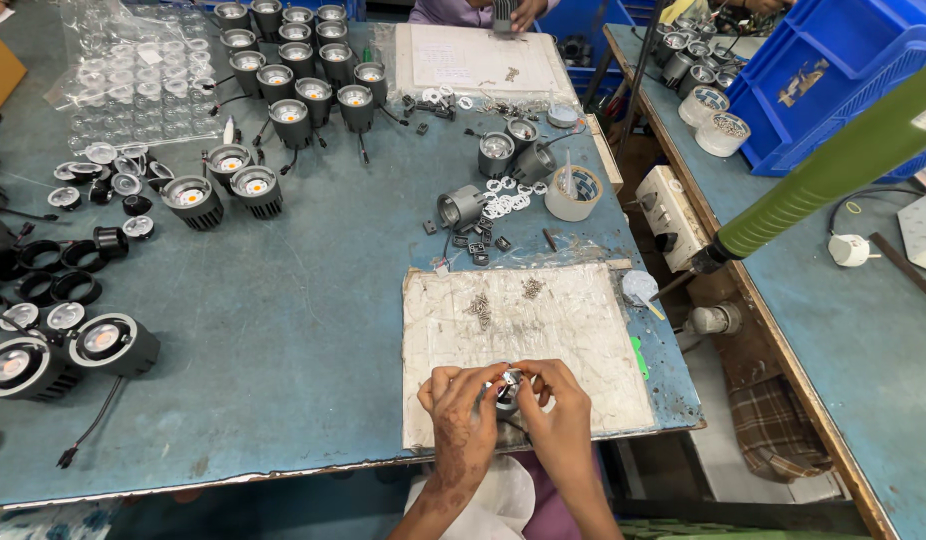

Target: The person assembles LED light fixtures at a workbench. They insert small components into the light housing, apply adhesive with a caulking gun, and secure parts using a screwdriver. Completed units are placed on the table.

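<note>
Both my hands meet over the near edge of a worn white work mat (573, 350) on the blue-grey table. My left hand (461, 410) and my right hand (558, 410) together hold a small dark round lamp housing (509, 388) with a shiny metal part on top, fingers curled around it from both sides. Two small piles of screws (480, 308) lie on the mat just beyond my hands.
Many finished black spot lamps (293, 85) stand in rows at the far left, more at the left edge (103, 345). White rings, a tape roll (573, 193) and loose housings (461, 207) lie mid-table. A green hanging tool (833, 165) reaches in from the right. Another person's hands work at the far end.
</note>
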